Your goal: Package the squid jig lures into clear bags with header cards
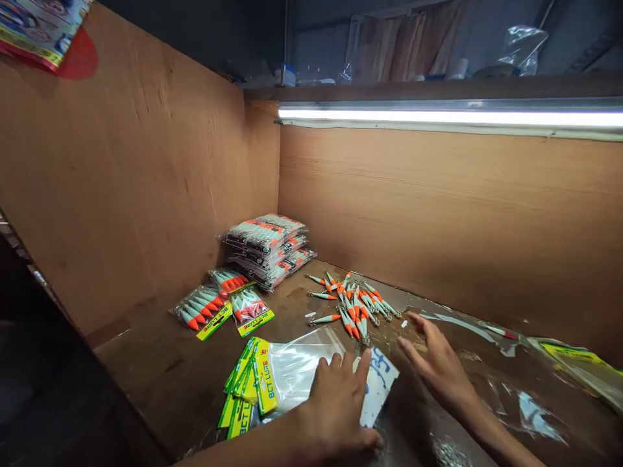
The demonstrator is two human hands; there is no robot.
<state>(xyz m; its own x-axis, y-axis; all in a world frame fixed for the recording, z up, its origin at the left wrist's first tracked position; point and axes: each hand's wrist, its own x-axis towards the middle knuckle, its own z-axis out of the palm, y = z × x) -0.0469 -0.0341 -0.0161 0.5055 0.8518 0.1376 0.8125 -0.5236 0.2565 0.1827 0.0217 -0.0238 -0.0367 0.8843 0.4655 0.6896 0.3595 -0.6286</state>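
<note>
Left hand [338, 397] over clear, yellow-headed bags [292, 366]

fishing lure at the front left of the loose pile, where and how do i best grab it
Pinch the pale middle of the lure from above, thumb and finger across its slim body. It lies flat and roughly crosswise; the hooks are at its left end and the orange end points toward the pile, so the middle looks safest.

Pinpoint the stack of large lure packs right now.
In the head view, the stack sits left of centre, near the corner where the wooden walls meet, behind the yellow-labelled packs and left of the loose lures.
</note>
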